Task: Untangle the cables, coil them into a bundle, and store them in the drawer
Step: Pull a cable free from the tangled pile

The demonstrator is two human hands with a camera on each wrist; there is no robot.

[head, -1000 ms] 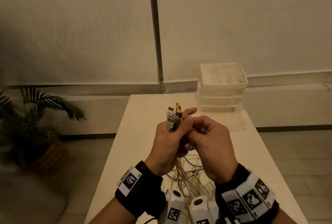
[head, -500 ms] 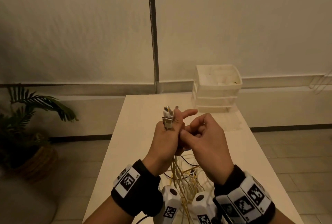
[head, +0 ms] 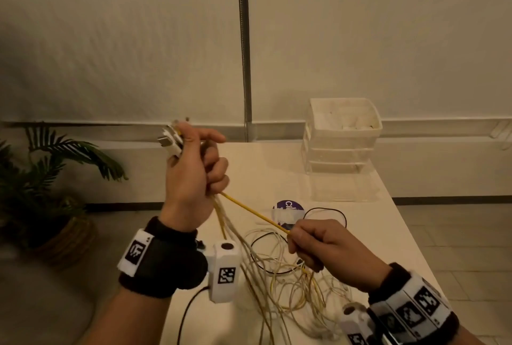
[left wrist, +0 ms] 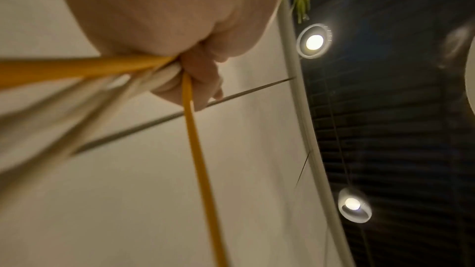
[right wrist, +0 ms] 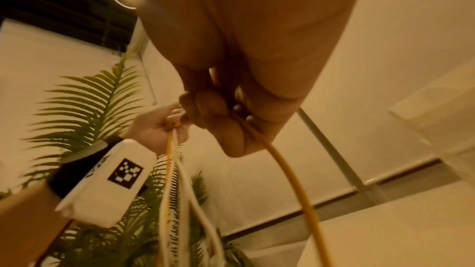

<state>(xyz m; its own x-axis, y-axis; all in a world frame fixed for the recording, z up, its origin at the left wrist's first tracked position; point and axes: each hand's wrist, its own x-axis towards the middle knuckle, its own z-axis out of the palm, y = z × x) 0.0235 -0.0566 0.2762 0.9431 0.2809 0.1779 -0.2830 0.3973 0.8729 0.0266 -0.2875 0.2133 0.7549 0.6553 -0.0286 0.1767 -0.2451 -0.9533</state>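
Note:
My left hand (head: 194, 170) is raised above the table's left edge and grips a bunch of white and yellow cables, their plugs (head: 171, 138) sticking out above the fist. One yellow cable (head: 255, 216) runs taut from that fist down to my right hand (head: 310, 245), which pinches it lower and to the right. The left wrist view shows the yellow cable (left wrist: 197, 159) leaving the curled fingers. The right wrist view shows the yellow cable (right wrist: 290, 172) passing through my right fist. A loose tangle of cables (head: 288, 283) lies on the table under both hands. The drawer unit (head: 342, 137) stands at the table's far right.
A white table (head: 277, 167) holds a round purple sticker (head: 288, 207) and a thin black cable loop (head: 327, 213) near the middle. A clear tray (head: 343, 187) lies in front of the drawer unit. A potted plant (head: 47, 178) stands on the floor to the left.
The hands were together at the plugs; now my left hand has risen to the left and my right hand has slid down and right along one yellow cable, pulling it taut.

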